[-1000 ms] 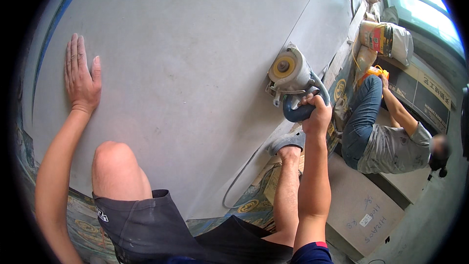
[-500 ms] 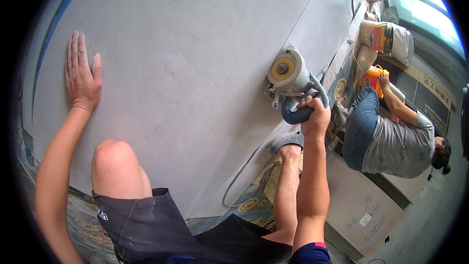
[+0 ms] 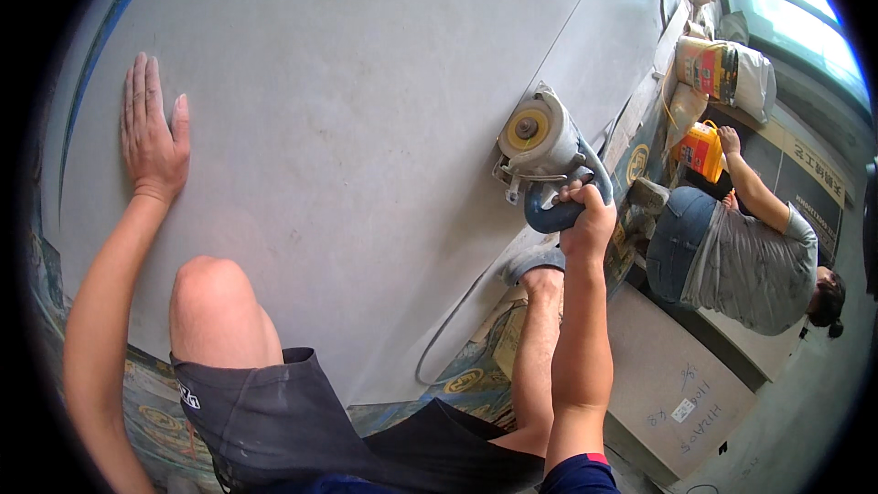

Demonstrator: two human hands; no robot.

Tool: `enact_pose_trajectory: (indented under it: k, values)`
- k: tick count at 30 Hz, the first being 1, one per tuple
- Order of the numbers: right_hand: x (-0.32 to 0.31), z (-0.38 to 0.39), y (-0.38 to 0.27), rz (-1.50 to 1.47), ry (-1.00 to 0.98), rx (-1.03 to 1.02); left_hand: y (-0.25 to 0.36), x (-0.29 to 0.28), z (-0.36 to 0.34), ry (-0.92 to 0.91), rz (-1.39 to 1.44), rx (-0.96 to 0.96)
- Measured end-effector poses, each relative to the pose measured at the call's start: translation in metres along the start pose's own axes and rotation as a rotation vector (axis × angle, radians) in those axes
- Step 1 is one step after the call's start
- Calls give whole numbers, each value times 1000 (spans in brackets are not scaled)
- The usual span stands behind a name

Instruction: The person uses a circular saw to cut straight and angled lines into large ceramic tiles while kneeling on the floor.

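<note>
My left hand (image 3: 157, 133) lies flat, fingers stretched out, on a large grey slab (image 3: 347, 64) near its left side. My right hand (image 3: 588, 218) is wrapped round the dark handle of a power cutter (image 3: 538, 142) with a yellow disc, which rests on the slab along a thin straight line at its right. A grey cable (image 3: 427, 348) runs down over the slab's lower right part. My bare left knee is on the slab, and my right foot in a grey clog is below the cutter, partly hidden by my arm.
At the right a co-worker (image 3: 750, 265) in a grey shirt crouches, a hand by an orange container (image 3: 700, 151). Nearby are a bucket (image 3: 709, 69), flattened cardboard, dark boxes (image 3: 796, 174) and light boards (image 3: 668, 366). A window is at top right. Patterned sheeting (image 3: 160, 421) lies along the slab's edge.
The co-worker has turned and shifted, the hips lower, uncovering more of the orange container. My left hand has slid slightly forward; my right hand and the cutter have barely moved.
</note>
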State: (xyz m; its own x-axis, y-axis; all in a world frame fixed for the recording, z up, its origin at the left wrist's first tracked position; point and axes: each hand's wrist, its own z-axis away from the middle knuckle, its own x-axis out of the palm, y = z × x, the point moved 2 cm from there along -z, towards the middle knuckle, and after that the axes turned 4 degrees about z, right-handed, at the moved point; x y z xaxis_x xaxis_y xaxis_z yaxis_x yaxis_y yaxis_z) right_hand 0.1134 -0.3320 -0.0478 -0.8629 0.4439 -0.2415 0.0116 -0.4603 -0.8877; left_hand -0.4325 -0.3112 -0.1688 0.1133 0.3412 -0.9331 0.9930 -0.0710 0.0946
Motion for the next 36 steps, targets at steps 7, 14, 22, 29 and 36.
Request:
enact_pose_trajectory:
  k: [7, 14, 22, 29, 36]
  values:
    - [-1, 6, -1, -27, -7, 0, 2, -2, -4, 13, -2, 7]
    - [2, 8, -1, 20, -3, -2, 2, -3, -4, 13, -8, 3]
    - [-2, 11, 3, 13, -13, 15, 1, -3, -4, 22, 9, 8]
    - [0, 15, 1, 16, -9, 26, 3, -3, -6, 12, 16, -14]
    - [-6, 14, 6, 19, -15, 13, 3, -4, -8, 21, 12, -5]
